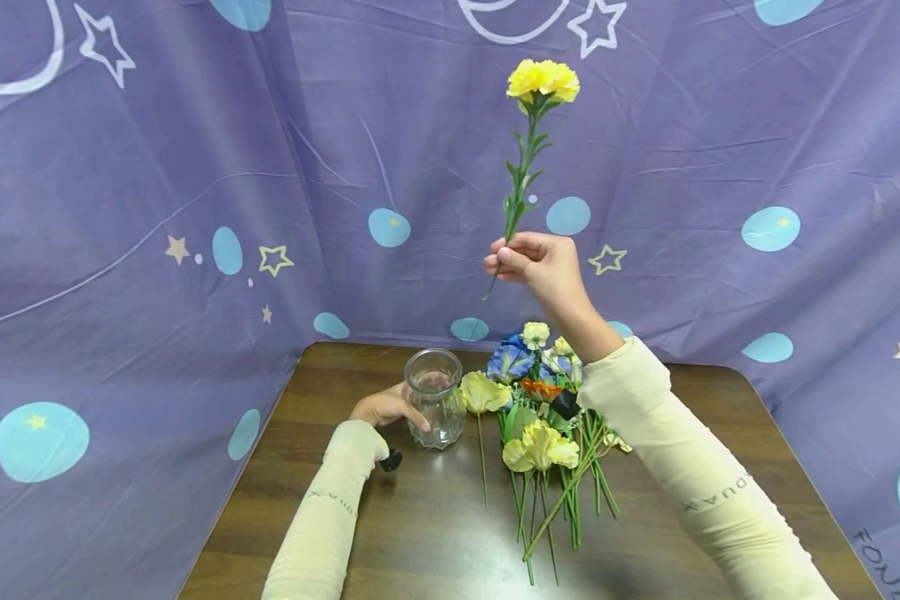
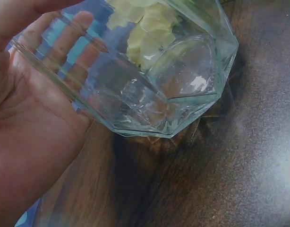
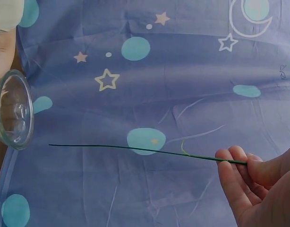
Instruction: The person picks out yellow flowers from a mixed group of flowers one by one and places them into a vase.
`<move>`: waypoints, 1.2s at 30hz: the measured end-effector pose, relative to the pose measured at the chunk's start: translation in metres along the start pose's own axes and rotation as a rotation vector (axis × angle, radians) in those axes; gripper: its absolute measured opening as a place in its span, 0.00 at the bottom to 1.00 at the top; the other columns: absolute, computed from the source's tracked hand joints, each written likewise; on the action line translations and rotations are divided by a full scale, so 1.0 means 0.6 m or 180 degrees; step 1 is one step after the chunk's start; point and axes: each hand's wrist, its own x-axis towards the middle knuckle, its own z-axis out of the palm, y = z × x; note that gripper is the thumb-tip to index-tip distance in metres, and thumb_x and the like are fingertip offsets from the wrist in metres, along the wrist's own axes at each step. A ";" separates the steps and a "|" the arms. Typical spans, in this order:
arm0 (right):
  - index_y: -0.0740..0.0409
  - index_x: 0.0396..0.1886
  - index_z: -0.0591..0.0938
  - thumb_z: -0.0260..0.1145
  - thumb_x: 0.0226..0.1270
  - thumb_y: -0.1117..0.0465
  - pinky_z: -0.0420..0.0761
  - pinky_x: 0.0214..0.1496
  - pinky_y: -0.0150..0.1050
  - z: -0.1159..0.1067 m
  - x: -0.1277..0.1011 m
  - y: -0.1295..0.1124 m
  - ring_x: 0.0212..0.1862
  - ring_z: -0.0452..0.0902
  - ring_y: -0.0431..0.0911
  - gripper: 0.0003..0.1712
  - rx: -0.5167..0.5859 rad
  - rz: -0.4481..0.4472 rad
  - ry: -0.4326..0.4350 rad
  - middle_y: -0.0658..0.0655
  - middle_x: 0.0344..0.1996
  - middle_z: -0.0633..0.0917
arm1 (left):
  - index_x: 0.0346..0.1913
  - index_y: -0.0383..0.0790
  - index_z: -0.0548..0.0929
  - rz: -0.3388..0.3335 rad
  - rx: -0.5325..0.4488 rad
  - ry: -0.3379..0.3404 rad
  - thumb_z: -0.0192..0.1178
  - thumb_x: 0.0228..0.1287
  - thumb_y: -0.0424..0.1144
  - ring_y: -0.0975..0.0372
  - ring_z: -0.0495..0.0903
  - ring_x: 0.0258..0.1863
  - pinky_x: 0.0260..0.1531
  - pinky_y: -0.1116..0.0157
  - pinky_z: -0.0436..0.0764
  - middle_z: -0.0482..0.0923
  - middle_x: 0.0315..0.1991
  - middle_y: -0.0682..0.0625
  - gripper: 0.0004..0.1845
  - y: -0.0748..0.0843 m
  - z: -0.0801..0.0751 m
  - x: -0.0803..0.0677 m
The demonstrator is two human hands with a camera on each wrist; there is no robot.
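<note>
One raised yellow carnation, right hand

On the worktop the vase stands left of the pile of flowers; a single flower is held upright above both, before the cloth backdrop.

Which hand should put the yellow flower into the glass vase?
Probably the right hand: it already pinches the yellow flower by its stem, raised above the table. The left hand is busy holding the glass vase steady on the table.
</note>
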 end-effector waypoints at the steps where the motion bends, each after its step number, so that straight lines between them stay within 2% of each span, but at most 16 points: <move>1: 0.80 0.46 0.82 0.63 0.71 0.72 0.89 0.39 0.34 0.001 0.000 0.002 0.31 0.89 0.38 0.11 0.0000 0.0013 0.0000 0.46 0.24 0.90 | 0.78 0.33 0.56 0.0009 -0.0002 -0.0006 0.70 0.40 0.16 0.55 0.68 0.71 0.76 0.51 0.64 0.59 0.78 0.34 0.57 0.000 0.000 0.000; 8: 0.79 0.46 0.81 0.62 0.71 0.72 0.89 0.41 0.36 0.008 -0.004 0.020 0.32 0.89 0.39 0.11 0.0010 0.0136 -0.0034 0.47 0.24 0.90 | 0.78 0.31 0.56 0.0055 0.0021 -0.0011 0.69 0.40 0.16 0.57 0.68 0.71 0.76 0.52 0.63 0.58 0.78 0.33 0.56 -0.002 -0.001 -0.001; 15: 0.78 0.46 0.82 0.62 0.72 0.71 0.89 0.42 0.38 0.020 -0.008 0.042 0.32 0.88 0.39 0.11 -0.0081 0.0226 -0.0061 0.49 0.26 0.90 | 0.78 0.34 0.56 0.0000 -0.0007 0.0028 0.70 0.39 0.16 0.51 0.63 0.75 0.79 0.47 0.56 0.58 0.78 0.35 0.58 -0.002 0.000 -0.002; 17: 0.79 0.46 0.82 0.62 0.72 0.72 0.90 0.43 0.39 0.026 -0.010 0.048 0.32 0.89 0.39 0.11 -0.0076 0.0262 -0.0076 0.51 0.26 0.90 | 0.78 0.33 0.56 0.0024 -0.0021 0.0019 0.70 0.38 0.16 0.50 0.62 0.75 0.79 0.46 0.55 0.58 0.78 0.35 0.58 -0.002 0.000 -0.002; 24: 0.78 0.45 0.83 0.62 0.72 0.72 0.88 0.37 0.32 0.040 -0.012 0.064 0.31 0.88 0.39 0.11 -0.0211 0.0339 -0.0117 0.63 0.32 0.91 | 0.77 0.31 0.57 0.0153 0.0019 -0.0038 0.70 0.38 0.17 0.55 0.66 0.73 0.78 0.46 0.57 0.59 0.77 0.34 0.57 -0.004 -0.001 -0.001; 29: 0.77 0.45 0.84 0.62 0.72 0.71 0.89 0.41 0.36 0.042 -0.012 0.071 0.31 0.88 0.39 0.10 -0.0328 0.0368 -0.0134 0.67 0.34 0.90 | 0.77 0.31 0.57 0.0172 0.0018 -0.0058 0.70 0.38 0.17 0.59 0.67 0.71 0.78 0.47 0.56 0.59 0.77 0.34 0.57 -0.003 0.000 -0.001; 36: 0.78 0.44 0.83 0.62 0.72 0.71 0.89 0.49 0.47 0.047 -0.012 0.083 0.32 0.88 0.40 0.10 -0.0307 0.0477 -0.0196 0.69 0.37 0.90 | 0.77 0.32 0.57 0.0091 0.0003 -0.0012 0.70 0.38 0.17 0.55 0.67 0.72 0.78 0.47 0.59 0.60 0.77 0.35 0.57 -0.007 -0.001 0.001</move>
